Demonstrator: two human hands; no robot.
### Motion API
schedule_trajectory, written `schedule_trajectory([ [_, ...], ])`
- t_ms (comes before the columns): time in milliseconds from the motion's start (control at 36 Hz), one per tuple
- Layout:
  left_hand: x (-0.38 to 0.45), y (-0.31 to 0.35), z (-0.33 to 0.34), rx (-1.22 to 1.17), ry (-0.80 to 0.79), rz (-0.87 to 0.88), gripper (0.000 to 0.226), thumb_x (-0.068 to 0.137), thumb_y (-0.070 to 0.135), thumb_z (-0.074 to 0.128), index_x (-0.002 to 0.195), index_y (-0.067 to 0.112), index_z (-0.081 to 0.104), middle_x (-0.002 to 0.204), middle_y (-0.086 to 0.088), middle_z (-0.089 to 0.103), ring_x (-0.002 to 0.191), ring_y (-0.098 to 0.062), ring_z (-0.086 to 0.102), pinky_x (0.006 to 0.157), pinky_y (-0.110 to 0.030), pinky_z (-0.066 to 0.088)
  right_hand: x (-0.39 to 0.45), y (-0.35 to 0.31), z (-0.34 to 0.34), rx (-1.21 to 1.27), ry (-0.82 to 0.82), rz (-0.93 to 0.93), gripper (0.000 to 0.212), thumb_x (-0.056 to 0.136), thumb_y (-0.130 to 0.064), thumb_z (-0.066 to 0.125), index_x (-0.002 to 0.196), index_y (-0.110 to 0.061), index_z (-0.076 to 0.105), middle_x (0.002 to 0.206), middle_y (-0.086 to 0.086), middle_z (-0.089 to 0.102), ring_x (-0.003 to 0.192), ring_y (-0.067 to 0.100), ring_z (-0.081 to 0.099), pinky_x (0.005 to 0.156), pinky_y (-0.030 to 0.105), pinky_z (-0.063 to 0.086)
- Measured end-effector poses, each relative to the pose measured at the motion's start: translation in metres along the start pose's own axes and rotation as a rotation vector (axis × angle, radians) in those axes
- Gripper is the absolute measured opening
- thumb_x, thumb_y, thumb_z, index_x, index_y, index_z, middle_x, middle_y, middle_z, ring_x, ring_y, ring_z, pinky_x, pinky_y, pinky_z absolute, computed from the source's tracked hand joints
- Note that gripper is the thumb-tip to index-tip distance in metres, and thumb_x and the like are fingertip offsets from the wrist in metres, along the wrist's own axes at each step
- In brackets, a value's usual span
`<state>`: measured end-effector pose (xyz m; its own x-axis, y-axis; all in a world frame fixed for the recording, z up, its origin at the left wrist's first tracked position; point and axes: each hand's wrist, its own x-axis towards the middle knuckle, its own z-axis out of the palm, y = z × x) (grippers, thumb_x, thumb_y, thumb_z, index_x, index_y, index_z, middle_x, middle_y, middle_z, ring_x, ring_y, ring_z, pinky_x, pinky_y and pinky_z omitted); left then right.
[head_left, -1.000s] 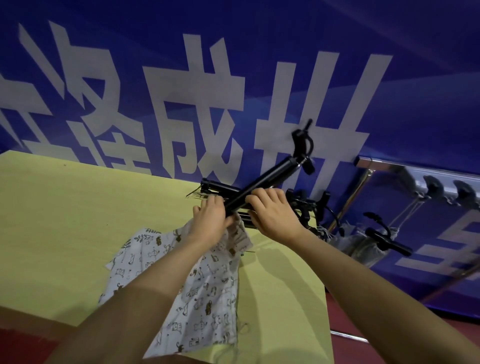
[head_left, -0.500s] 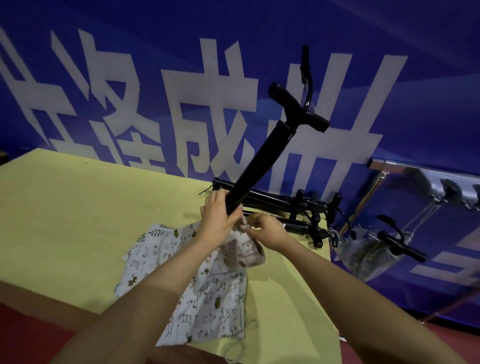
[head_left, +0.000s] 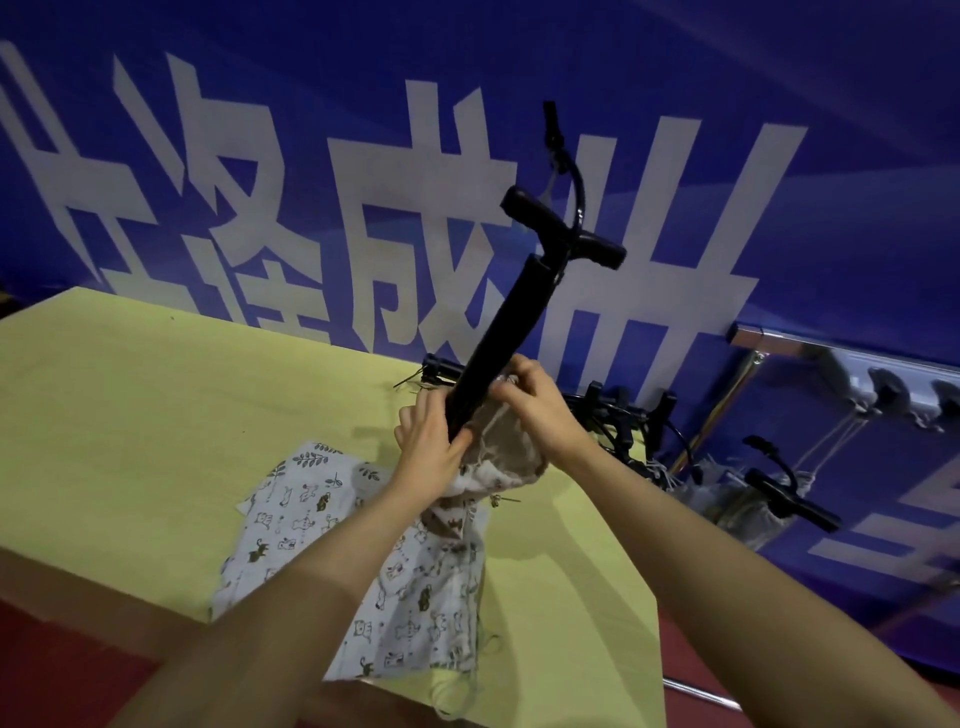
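Our left hand (head_left: 426, 452) grips the black T-handled air pump (head_left: 498, 332), tilted over the yellow desk (head_left: 130, 415). Our right hand (head_left: 540, 410) pinches the white animal-print cloth bag (head_left: 363, 545) around its foot. Bunched fabric may snag there, and the top-heavy pump could tip.

Blue banner wall (head_left: 779, 78) carried large white characters. Yellow-green table (head_left: 130, 415) stood before it on a dark red floor (head_left: 52, 670). Chrome rack (head_left: 779, 340) at right. Lighting dim.
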<state>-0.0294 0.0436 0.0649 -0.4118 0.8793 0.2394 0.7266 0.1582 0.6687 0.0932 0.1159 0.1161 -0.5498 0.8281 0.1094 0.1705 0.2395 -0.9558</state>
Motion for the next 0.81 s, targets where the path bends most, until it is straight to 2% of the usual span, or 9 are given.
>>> schedule_trajectory([
  [139, -0.001, -0.003, -0.002, 0.060, -0.047, 0.015, 0.035, 0.092, 0.022, 0.052, 0.125, 0.014, 0.041, 0.124, -0.003, 0.041, 0.109, -0.025, 0.033, 0.086, -0.034, 0.027, 0.000, 0.000, 0.004, 0.081, 0.013, -0.037, 0.029, 0.086, -0.019, 0.066, 0.106, -0.035, 0.050, 0.128, 0.016, 0.047, 0.120, 0.024, 0.050, 0.107, 0.041, 0.041],
  [278, 0.000, -0.002, -0.007, 0.208, -0.161, 0.025, 0.055, 0.091, 0.013, 0.052, 0.140, 0.024, 0.028, 0.138, 0.004, 0.035, 0.113, -0.025, 0.034, 0.091, -0.039, 0.032, -0.001, 0.004, 0.008, 0.004, 0.126, -0.034, 0.016, 0.089, -0.026, 0.064, 0.094, -0.032, 0.050, 0.119, 0.017, 0.052, 0.108, 0.020, 0.055, 0.098, 0.036, 0.046],
  [333, -0.002, -0.002, -0.007, 0.275, -0.224, 0.030, 0.072, 0.085, 0.000, 0.054, 0.145, 0.024, 0.020, 0.145, 0.006, 0.025, 0.114, -0.025, 0.034, 0.091, -0.040, 0.035, -0.001, 0.008, 0.010, -0.034, 0.174, -0.028, 0.014, 0.090, -0.026, 0.063, 0.097, -0.026, 0.050, 0.116, 0.013, 0.050, 0.100, 0.015, 0.053, 0.091, 0.027, 0.045],
  [417, -0.008, -0.008, -0.005, 0.323, -0.263, 0.023, 0.092, 0.080, -0.005, 0.061, 0.148, 0.025, 0.008, 0.150, 0.005, 0.015, 0.116, -0.029, 0.039, 0.084, -0.045, 0.047, -0.002, 0.015, 0.013, -0.071, 0.204, -0.018, 0.015, 0.090, -0.029, 0.062, 0.099, -0.027, 0.050, 0.113, 0.008, 0.049, 0.099, 0.014, 0.053, 0.093, 0.030, 0.047],
  [472, -0.009, -0.011, -0.004, 0.346, -0.258, 0.009, 0.096, 0.079, -0.007, 0.061, 0.149, 0.025, 0.003, 0.149, 0.003, 0.015, 0.115, -0.030, 0.042, 0.078, -0.041, 0.051, -0.002, 0.018, 0.016, -0.103, 0.206, -0.005, 0.019, 0.090, -0.032, 0.062, 0.104, -0.025, 0.051, 0.114, 0.006, 0.049, 0.100, 0.014, 0.053, 0.091, 0.028, 0.047],
  [528, -0.009, -0.012, -0.005, 0.342, -0.255, 0.003, 0.096, 0.080, -0.007, 0.060, 0.150, 0.026, 0.003, 0.149, 0.003, 0.017, 0.115, -0.029, 0.042, 0.075, -0.036, 0.049, -0.001, 0.021, 0.017, -0.119, 0.220, 0.002, 0.025, 0.090, -0.032, 0.061, 0.110, -0.020, 0.052, 0.114, 0.005, 0.049, 0.099, 0.011, 0.052, 0.083, 0.017, 0.044],
  [611, -0.003, -0.011, -0.010, 0.298, -0.303, 0.011, 0.089, 0.084, -0.004, 0.056, 0.150, 0.027, 0.005, 0.146, 0.002, 0.024, 0.116, -0.030, 0.039, 0.083, -0.039, 0.049, 0.000, 0.020, 0.018, -0.115, 0.247, 0.007, 0.030, 0.092, -0.029, 0.060, 0.118, -0.015, 0.053, 0.116, 0.005, 0.049, 0.095, 0.006, 0.049, 0.073, 0.010, 0.041],
  [722, 0.006, -0.011, -0.022, 0.229, -0.399, 0.014, 0.089, 0.084, -0.008, 0.050, 0.151, 0.028, 0.002, 0.137, -0.003, 0.031, 0.119, -0.029, 0.035, 0.097, -0.042, 0.043, 0.002, 0.019, 0.017, -0.095, 0.276, 0.016, 0.031, 0.092, -0.028, 0.059, 0.119, -0.015, 0.053, 0.118, 0.007, 0.051, 0.099, 0.011, 0.051, 0.083, 0.019, 0.041],
  [806, 0.011, -0.010, -0.031, 0.173, -0.350, 0.023, 0.086, 0.082, -0.015, 0.045, 0.151, 0.026, 0.013, 0.134, -0.004, 0.035, 0.121, -0.026, 0.037, 0.099, -0.039, 0.043, 0.003, 0.021, 0.017, -0.111, 0.283, 0.018, 0.031, 0.092, -0.029, 0.059, 0.120, -0.015, 0.053, 0.118, 0.008, 0.051, 0.099, 0.012, 0.052, 0.080, 0.016, 0.042],
])
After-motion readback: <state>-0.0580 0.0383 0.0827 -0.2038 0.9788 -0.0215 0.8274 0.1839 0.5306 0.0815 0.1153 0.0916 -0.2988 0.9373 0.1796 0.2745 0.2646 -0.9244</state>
